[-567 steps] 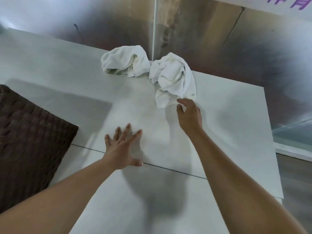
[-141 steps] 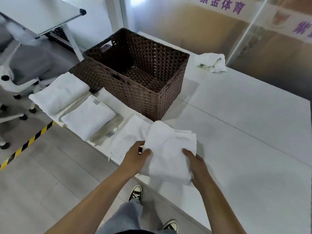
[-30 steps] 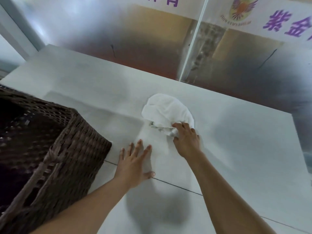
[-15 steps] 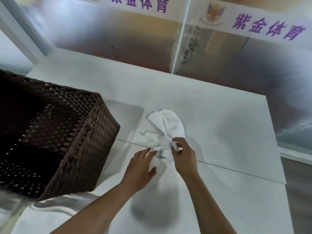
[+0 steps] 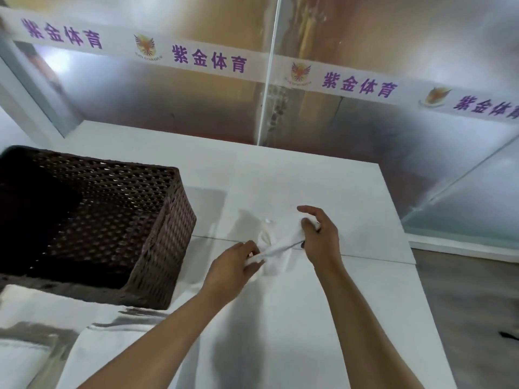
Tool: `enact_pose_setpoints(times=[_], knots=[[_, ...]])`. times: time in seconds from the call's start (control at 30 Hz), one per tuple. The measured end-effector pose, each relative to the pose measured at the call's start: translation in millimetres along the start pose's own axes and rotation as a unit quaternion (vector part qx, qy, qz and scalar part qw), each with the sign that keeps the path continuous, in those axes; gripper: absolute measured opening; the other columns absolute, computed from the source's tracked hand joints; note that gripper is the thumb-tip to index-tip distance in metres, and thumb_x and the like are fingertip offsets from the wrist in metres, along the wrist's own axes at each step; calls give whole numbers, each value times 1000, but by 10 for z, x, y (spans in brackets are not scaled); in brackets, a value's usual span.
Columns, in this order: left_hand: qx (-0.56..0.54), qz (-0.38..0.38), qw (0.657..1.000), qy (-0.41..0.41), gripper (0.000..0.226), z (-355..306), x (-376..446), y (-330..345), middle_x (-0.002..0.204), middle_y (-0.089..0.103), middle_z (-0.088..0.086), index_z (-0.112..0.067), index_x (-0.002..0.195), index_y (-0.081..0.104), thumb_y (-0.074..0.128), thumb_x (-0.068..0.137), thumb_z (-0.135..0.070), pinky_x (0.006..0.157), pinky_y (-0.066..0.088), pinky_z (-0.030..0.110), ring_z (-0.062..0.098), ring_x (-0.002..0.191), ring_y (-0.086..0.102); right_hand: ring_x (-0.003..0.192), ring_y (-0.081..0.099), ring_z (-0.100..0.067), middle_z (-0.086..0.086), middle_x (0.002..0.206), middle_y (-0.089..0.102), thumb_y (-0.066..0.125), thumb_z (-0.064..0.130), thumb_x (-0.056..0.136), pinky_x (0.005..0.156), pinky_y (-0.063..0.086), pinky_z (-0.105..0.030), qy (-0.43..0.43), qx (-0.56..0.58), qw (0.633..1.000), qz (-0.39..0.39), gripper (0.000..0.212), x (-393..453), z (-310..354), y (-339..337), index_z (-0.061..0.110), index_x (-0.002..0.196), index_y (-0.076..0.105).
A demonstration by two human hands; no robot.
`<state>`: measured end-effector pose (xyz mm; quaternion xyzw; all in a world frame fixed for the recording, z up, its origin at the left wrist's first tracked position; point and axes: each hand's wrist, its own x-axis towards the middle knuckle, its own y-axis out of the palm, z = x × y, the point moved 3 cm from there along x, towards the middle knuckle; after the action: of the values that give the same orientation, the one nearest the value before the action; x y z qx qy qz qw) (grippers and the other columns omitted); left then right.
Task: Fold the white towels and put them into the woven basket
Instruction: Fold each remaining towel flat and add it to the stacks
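Near edge of the white desk (image 5: pixel 323 327), left corner: pale folded cloth (image 5: pixel 25 310) lies blurred and overexposed, probably towels done already, though I cannot tell how many.

Mid-desk, over the seam between the two panels: both forearms reach in. Left hand (image 5: pixel 231 266) pinches one end of the small crumpled white towel (image 5: pixel 276 249) between thumb and curled fingers. Right hand (image 5: pixel 318 237) grips the other end, index finger lifted free. The cloth is stretched between them as a twisted rope, the rest bunched on the desk.

Left side, toward the far left corner: dark brown woven plastic basket (image 5: pixel 157 237), open top, no towel seen inside.

Risks, as judgement: pulling on a twisted towel sets creases in and hides the corners, so the fold comes out lopsided. A thin pinch may slip and drop an end. A left elbow swing could nudge the nearby basket.
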<state>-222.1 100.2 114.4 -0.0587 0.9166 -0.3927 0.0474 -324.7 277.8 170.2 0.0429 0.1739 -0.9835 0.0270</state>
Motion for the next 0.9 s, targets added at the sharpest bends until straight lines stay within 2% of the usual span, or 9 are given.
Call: enact_pose_setpoints(times=[0.13,0.2,0.3,0.37,0.47,0.6,0.7,0.8,0.9], knots=[[7,-9,998,65,23,-53,-185,-240,105,58,-10,-32,121,65,54,101,-32,81,52,36,12,90,61,70,56,-21,-3,81,63,54,5,96,65,58,-30,40,67,997,-23,29,-264,278,-221,22,94,77],[7,-45,995,87,21,-74,-251,-407,110,61,-6,-21,117,68,55,102,-28,83,52,38,18,94,62,86,70,-22,-4,89,71,65,9,96,76,61,-27,62,141,987,-39,14,-395,374,-320,15,96,77],[8,-83,991,106,14,-203,-391,-728,83,62,-6,-21,103,64,52,103,-30,65,45,36,20,73,57,101,73,-21,-7,100,76,73,10,93,86,60,-26,42,206,977,-42,13,-651,541,-438,8,105,75],[-7,-96,988,117,15,-314,-479,-936,65,57,-7,-23,99,57,49,104,-35,55,41,35,18,57,54,98,73,-15,-6,104,77,77,8,88,88,59,-24,14,213,977,-13,25,-848,686,-497,10,113,72],[-36,-100,984,142,16,-530,-607,-1197,60,55,-9,-26,98,53,46,105,-38,52,40,30,9,52,53,96,74,-10,-1,104,78,80,-4,81,79,56,-17,-33,166,985,26,44,-1082,881,-578,14,119,66],[-28,-81,978,191,17,-871,-765,-1481,62,54,-7,-30,91,53,51,102,-42,50,34,23,15,55,50,83,73,-12,6,87,77,79,8,82,74,54,-23,-88,29,989,-118,23,-1243,1093,-869,28,92,71],[2,-42,982,185,25,-1072,-813,-1614,64,58,-11,-31,87,57,63,92,-55,52,36,20,9,58,53,79,70,-16,2,86,75,75,14,86,71,53,-27,-111,7,980,-165,23,-1291,1247,-1098,35,80,67],[76,-53,972,215,27,-1217,-817,-1728,68,60,-7,-29,91,58,70,87,-53,64,49,34,17,67,58,76,65,-12,-4,96,71,73,20,87,70,54,-27,-138,-8,966,-217,14,-1339,1404,-1367,31,83,66],[95,-88,971,200,18,-1195,-778,-1863,71,61,-10,-30,90,60,72,88,-43,69,53,41,19,71,58,62,66,-7,-6,88,70,67,13,91,59,59,-33,-140,50,956,-254,11,-1383,1524,-1692,10,101,65]])
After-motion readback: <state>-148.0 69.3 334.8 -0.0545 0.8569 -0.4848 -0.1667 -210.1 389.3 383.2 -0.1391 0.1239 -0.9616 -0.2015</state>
